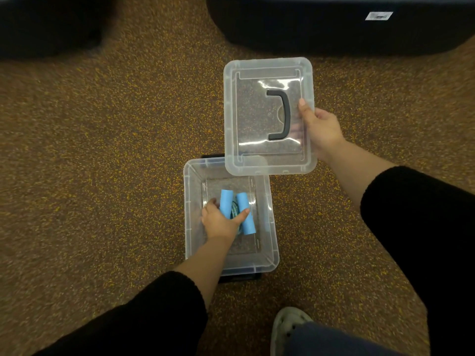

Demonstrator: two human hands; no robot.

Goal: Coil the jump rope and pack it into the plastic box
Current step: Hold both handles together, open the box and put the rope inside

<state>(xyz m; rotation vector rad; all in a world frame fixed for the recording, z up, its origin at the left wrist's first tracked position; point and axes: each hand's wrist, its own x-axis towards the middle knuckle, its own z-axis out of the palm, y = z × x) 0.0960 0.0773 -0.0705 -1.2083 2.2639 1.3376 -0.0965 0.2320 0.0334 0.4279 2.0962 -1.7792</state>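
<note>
A clear plastic box [273, 258] stands open on the speckled carpet. Inside it lies the jump rope [247, 214], two light-blue handles side by side with the dark coiled cord between them. My left hand [221, 221] reaches into the box and wraps around the handles. My right hand [321, 129] grips the right edge of the clear lid [246, 119], which has a black carry handle [282, 114]. The lid hovers above and beyond the box, its near edge overlapping the box's far right corner.
Brown carpet [102, 176] flecked with yellow surrounds the box. Dark furniture [347, 24] fills the top right and another dark shape [46, 24] the top left. A light-coloured shoe [288, 327] shows at the bottom, near the box.
</note>
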